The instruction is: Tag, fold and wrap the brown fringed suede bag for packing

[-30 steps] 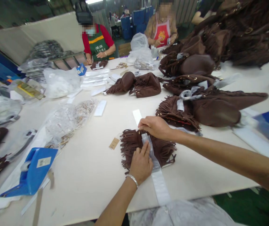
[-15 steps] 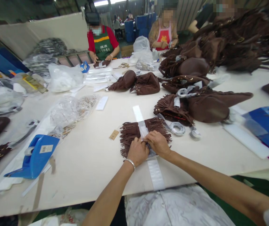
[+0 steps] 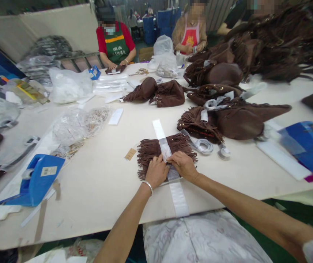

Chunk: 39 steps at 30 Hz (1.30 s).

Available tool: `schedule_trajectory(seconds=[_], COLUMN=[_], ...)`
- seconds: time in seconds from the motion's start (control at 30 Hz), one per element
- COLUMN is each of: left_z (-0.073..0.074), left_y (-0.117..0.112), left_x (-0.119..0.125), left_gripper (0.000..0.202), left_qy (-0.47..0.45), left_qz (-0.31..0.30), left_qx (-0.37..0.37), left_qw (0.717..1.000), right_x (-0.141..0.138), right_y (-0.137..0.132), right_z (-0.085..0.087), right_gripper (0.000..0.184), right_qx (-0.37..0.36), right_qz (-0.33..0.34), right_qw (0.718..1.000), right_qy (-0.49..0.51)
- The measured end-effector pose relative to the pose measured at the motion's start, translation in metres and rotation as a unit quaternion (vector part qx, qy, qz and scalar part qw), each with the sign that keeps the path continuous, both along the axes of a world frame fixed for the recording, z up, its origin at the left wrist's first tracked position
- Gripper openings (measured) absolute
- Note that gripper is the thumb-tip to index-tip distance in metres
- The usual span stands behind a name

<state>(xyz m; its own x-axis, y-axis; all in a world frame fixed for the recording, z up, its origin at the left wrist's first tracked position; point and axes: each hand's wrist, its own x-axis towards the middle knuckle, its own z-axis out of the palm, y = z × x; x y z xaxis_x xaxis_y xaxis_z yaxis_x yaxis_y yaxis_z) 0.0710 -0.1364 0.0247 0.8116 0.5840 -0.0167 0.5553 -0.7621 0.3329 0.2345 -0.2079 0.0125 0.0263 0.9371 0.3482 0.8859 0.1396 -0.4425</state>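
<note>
A dark brown fringed bag (image 3: pixel 148 149) lies flat at the table's front, directly before me. A white strip (image 3: pixel 165 147) crosses over its upper middle; a white strip end (image 3: pixel 178 199) also extends from its near side to the table edge. My left hand (image 3: pixel 157 171) rests on the near left of the bag, fingers bent and closed against it. Beside it, my right hand (image 3: pixel 182 164) pinches at the lower end of the strip on the bag, fingertips almost touching the left ones. Greyish clear wrap (image 3: pixel 173 173) shows beneath my hands. A tan tag (image 3: pixel 130 154) lies left of the fringe.
Blue tape dispensers stand at left (image 3: pixel 40 179) and right (image 3: pixel 306 146). More brown bags (image 3: pixel 240 122) with wrapped straps lie to the right, below a large pile (image 3: pixel 277 51). Bags of strings (image 3: pixel 82 124) are at left. Two co-workers (image 3: pixel 116 44) work across the table.
The whole view has shifted slightly, so things sit a little further left and up. Both hands remain at the strip on the bag, with the left fingers drawn slightly apart from the right.
</note>
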Motion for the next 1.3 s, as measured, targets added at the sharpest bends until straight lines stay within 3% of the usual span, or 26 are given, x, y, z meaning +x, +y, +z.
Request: schedule_trajectory(seconds=[0.23,0.47,0.73,0.9,1.07,1.17,1.3], left_z=[-0.007,-0.011,-0.009,-0.006,-0.003,-0.015,-0.038], left_y=[0.010,0.010,0.004,-0.001,-0.006,-0.003,0.024], left_x=[0.002,0.003,0.003,0.003,0.002,-0.006,0.002], left_gripper=[0.047,0.058,0.076,0.049,0.019,0.021,0.017], left_qy=[-0.018,-0.038,-0.133,-0.136,-0.096,-0.122,-0.185], left_qz=[0.010,0.029,0.073,0.081,0.010,-0.017,-0.072], left_qx=[-0.030,-0.052,-0.063,-0.005,0.039,0.062,0.053], left_qw=[0.999,0.998,0.986,0.987,0.995,0.990,0.979], right_x=[0.000,0.000,0.000,-0.003,-0.005,-0.007,-0.005], right_y=[-0.001,0.000,0.001,0.004,-0.003,-0.012,-0.007], right_z=[0.000,0.015,0.022,0.022,0.026,0.024,0.007], right_gripper=[0.016,0.019,0.012,0.012,0.015,0.012,0.016], right_qx=[0.000,-0.061,-0.121,-0.135,-0.132,-0.104,-0.032], right_qz=[0.008,0.050,0.102,0.110,0.092,0.102,0.089], right_qw=[0.999,0.986,0.963,0.959,0.961,0.964,0.965], right_qy=[-0.051,-0.147,-0.216,-0.226,-0.223,-0.224,-0.244])
